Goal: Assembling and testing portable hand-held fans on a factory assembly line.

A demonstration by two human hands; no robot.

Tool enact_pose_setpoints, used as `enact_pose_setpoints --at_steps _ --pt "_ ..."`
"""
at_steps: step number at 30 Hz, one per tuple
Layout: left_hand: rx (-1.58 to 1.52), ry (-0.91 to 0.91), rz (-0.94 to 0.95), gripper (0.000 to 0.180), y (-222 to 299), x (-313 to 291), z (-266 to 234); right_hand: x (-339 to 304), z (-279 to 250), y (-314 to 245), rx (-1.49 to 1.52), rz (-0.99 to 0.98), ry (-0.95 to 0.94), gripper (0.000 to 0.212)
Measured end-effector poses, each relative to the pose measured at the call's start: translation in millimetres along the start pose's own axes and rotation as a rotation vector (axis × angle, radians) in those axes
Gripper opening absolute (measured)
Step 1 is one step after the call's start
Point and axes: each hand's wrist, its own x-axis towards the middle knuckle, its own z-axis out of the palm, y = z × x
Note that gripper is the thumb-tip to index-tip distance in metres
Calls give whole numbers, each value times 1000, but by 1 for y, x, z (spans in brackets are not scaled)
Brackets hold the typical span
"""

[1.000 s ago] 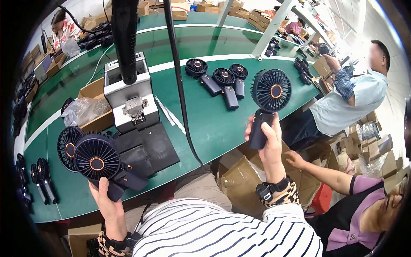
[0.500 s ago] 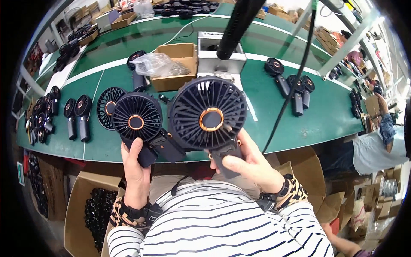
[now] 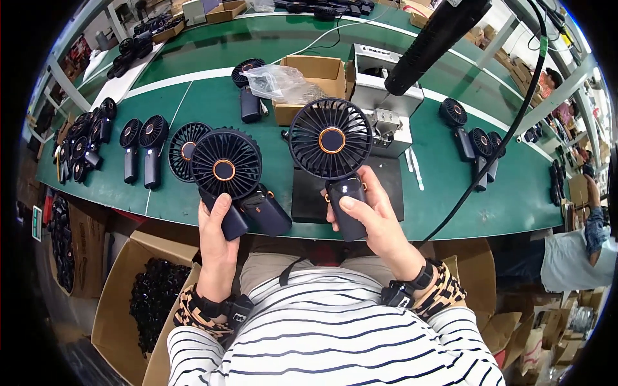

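My right hand (image 3: 376, 217) is closed around the handle of a dark handheld fan (image 3: 332, 140) with an orange ring at its hub, head up, above a black pad (image 3: 308, 204) on the table. Closed on a second handheld fan (image 3: 226, 166) is my left hand (image 3: 217, 225), its thumb on the handle near the table's front edge. Partly behind that fan, another fan (image 3: 187, 150) rests on the table, its head showing at the left and a dark handle (image 3: 267, 212) at the right.
A metal fixture (image 3: 385, 122) stands behind the pad, below a black tube (image 3: 438, 45). Beside it is a cardboard box (image 3: 322, 67) with a plastic bag (image 3: 273, 80). More fans stand left and right on the green table (image 3: 444, 206). A carton of black parts (image 3: 154, 296) sits below left.
The right-hand fan has moved away from me and looks smaller, uncovering the black pad. My view has shifted, so the table's things appear further right. Both hands keep their fans.
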Motion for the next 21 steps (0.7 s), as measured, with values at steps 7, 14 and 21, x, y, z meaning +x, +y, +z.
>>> enact_pose_setpoints --at_steps 7,14,21 --pt "26 -18 -5 41 -6 10 -8 9 6 7 26 -13 2 43" --pt "3 52 -51 28 -10 13 -6 13 3 22 10 -5 25 41" --pt "-4 68 -67 26 -11 16 -6 15 0 23 29 17 42 40"
